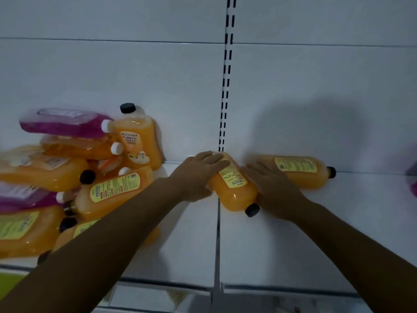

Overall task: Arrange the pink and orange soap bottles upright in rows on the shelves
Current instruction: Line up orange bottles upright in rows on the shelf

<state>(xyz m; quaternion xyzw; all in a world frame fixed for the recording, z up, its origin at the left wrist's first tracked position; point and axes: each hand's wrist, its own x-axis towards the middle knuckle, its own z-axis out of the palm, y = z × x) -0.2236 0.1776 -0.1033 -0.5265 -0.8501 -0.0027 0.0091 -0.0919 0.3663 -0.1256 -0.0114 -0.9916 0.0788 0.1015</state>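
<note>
An orange soap bottle [234, 188] with a black cap lies on its side across the seam of the white shelf [293, 240]. My left hand [198, 175] rests on its upper end with straight fingers. My right hand [275, 188] touches its right side near the cap. A second orange bottle [302, 171] lies flat behind my right hand. At the left, several orange and pink bottles [67, 177] lie in a heap, and one orange bottle [137, 138] stands upright against the back wall.
A slotted upright rail [226, 75] runs down the white back panel. A pink bottle [413, 179] shows partly at the right edge. The shelf's front edge [270, 288] is close below my forearms. Something green [11, 283] sits at the lower left.
</note>
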